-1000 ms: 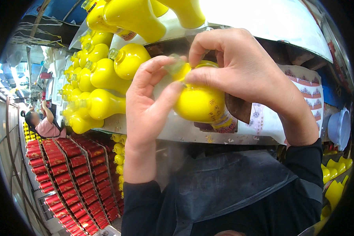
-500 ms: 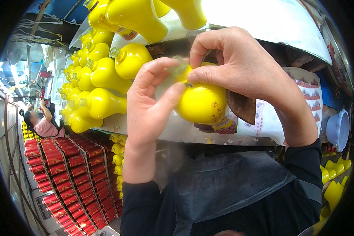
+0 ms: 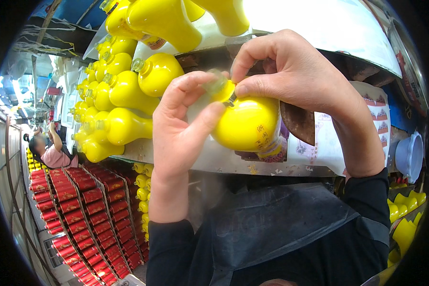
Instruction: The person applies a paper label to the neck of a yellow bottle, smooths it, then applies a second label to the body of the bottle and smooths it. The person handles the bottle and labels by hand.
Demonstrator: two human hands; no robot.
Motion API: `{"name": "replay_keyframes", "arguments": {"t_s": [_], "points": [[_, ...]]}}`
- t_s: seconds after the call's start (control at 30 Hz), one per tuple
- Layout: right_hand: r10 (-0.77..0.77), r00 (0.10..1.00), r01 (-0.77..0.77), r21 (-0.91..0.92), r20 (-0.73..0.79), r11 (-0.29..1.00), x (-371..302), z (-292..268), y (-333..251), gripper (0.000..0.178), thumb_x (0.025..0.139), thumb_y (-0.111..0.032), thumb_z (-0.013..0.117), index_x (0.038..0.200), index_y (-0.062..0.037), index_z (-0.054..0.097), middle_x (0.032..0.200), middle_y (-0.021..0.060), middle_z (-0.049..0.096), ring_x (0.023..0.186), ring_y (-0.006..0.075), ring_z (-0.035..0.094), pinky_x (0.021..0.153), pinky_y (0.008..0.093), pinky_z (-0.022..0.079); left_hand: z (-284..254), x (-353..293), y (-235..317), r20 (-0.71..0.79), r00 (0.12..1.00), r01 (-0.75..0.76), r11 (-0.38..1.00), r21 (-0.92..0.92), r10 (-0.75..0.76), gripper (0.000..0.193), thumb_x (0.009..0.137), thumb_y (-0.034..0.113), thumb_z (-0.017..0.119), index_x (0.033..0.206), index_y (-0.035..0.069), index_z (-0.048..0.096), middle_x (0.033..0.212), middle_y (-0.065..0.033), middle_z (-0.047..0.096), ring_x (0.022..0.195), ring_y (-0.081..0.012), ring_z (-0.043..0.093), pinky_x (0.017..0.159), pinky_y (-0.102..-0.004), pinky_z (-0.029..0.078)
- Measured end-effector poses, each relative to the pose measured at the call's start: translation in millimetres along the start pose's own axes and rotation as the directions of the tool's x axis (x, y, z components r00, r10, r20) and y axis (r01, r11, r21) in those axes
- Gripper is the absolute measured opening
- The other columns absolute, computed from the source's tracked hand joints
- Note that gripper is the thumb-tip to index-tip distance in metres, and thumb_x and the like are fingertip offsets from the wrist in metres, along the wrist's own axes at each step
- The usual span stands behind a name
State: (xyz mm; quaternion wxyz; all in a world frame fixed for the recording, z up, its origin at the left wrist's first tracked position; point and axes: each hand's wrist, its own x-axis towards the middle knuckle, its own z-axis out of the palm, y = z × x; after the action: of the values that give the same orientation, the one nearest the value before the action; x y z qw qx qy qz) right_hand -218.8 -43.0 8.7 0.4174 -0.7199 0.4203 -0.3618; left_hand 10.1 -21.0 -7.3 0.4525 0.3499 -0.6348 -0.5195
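A glossy yellow gourd-shaped bottle [image 3: 245, 126] lies tilted in front of me, its clear glass neck up and to the left. My left hand [image 3: 176, 121] is closed round the neck with thumb and fingers. At the base of the neck shows a narrow dark neck label [image 3: 230, 100]. My right hand [image 3: 295, 71] pinches at the label's right end, thumb against the bottle; its fingertips are partly hidden. Dark lettering marks the bottle's belly, and a purple patterned band wraps its lower part.
Yellow bottles [image 3: 128, 88] lie stacked at left, with more [image 3: 164, 21] on the white surface beyond. A printed label sheet [image 3: 331, 138] and a rusty brown metal piece [image 3: 298, 126] lie at right, near a pale blue basin [image 3: 409, 157]. Red cylinders [image 3: 86, 205] fill the lower left; a person [image 3: 59, 155] sits behind.
The bottle has turned slightly in my hands, and more of the dark neck label shows. My right thumb has shifted a little right along the neck's base.
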Motion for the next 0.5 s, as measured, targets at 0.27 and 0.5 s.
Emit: {"name": "replay_keyframes", "arguments": {"t_s": [0.27,0.5], "points": [[-0.032,0.999,0.033,-0.127,0.007,0.991,1.0,-1.1,-1.8,0.016,0.087,-0.012,0.079,0.096,0.0009,0.074,0.086,0.0083,0.073,0.078,0.0149,0.070,0.074,0.0266,0.058,0.7,0.4,1.0,-0.003,1.000,-0.005,1.000,0.007,0.005,0.039,0.089,-0.009,0.070,0.126,0.001,0.061,0.128,-0.0117,0.069,0.122,-0.0188,0.064,0.107,-0.0328,0.048],[0.032,0.999,-0.028,-0.100,0.038,0.995,1.1,-2.8,-6.4,0.022,0.088,-0.018,0.081,0.097,0.0001,0.074,0.086,0.0087,0.072,0.077,0.0158,0.071,0.072,0.0266,0.059,0.8,-0.1,1.3,-0.010,1.000,-0.007,1.000,0.027,0.008,0.039,0.088,-0.010,0.072,0.125,0.000,0.062,0.125,-0.0091,0.068,0.120,-0.0174,0.064,0.108,-0.0328,0.048]]}}
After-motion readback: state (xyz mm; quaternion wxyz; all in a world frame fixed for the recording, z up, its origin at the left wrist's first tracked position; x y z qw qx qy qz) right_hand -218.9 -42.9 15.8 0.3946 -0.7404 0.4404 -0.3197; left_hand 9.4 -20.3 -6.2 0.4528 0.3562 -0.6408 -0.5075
